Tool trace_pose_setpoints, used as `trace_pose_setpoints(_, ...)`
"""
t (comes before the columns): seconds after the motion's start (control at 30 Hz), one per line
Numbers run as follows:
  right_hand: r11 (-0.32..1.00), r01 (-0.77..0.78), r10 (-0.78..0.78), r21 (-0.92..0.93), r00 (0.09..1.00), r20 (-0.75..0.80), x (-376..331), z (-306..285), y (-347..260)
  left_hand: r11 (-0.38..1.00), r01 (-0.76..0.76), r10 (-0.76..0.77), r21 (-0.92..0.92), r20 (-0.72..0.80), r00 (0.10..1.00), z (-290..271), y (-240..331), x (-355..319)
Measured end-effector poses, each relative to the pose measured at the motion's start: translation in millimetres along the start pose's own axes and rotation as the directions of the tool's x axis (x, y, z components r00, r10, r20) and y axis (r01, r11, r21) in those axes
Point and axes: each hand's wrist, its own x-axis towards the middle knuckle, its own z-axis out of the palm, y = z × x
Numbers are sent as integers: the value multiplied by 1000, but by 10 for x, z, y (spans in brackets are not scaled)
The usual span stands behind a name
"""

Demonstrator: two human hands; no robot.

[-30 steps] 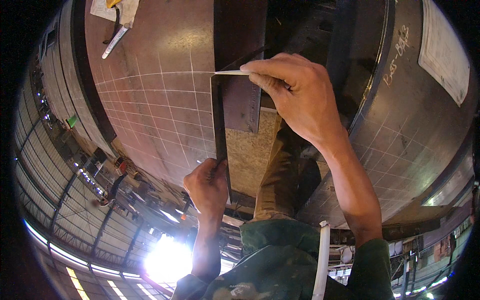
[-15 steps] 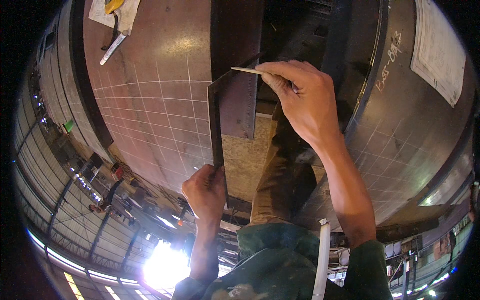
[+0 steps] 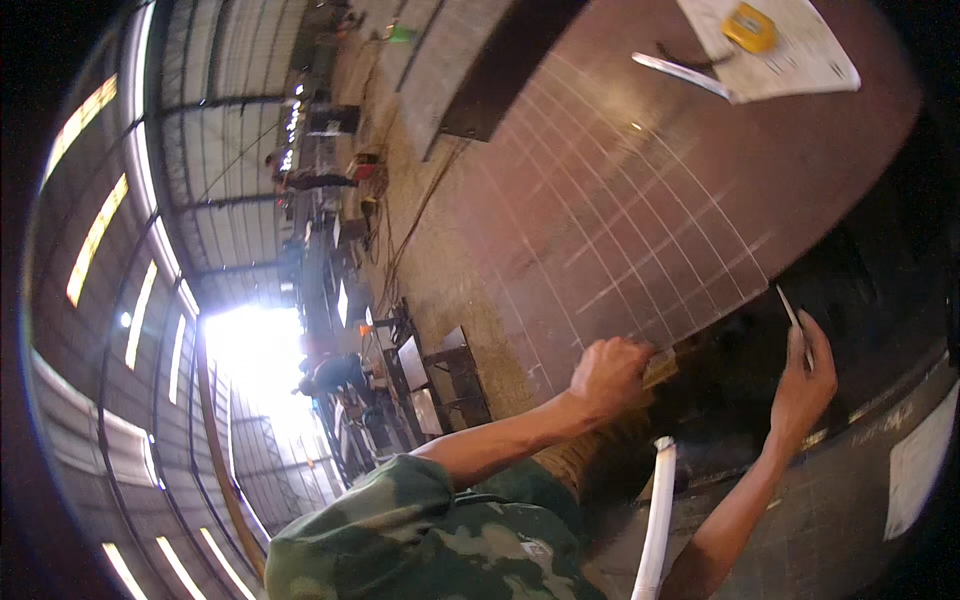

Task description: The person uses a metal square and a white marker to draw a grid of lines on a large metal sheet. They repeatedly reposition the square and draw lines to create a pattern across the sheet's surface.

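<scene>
My right hand [image 3: 806, 380] pinches a thin, pale stick of chalk [image 3: 789, 304], its tip at the edge of a brown steel plate [image 3: 690, 190]. White lines cross on the plate in a grid. Beside the same edge, to the left, my left hand [image 3: 610, 378] is closed; what lies in its fingers is too dark and hidden to make out. Farther off on the plate, a yellow tape measure [image 3: 748, 28] rests on a sheet of paper [image 3: 815, 65]. A slim white marker [image 3: 682, 75] lies partly against that paper.
A dark steel beam [image 3: 490, 80] stands beyond the plate. Another paper sheet [image 3: 920, 460] lies on the steel at the right. A white tube [image 3: 656, 520] rises in front of my shirt. Cables [image 3: 415, 215] run over the floor; a person [image 3: 318, 181] is in the distance.
My view has swung left, showing more of the hall. The chalk stays in my right hand by the plate's edge, and my left hand remains closed at that edge.
</scene>
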Motion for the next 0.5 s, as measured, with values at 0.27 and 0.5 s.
trace_pose_setpoints(0.27,999,47,-46,-17,999,22,65,-14,110,995,79,-82,-54,-53,995,109,-19,8)
trace_pose_setpoints(0.5,985,169,-168,-35,986,17,93,36,198,998,16,-21,-56,-95,995,252,-103,7)
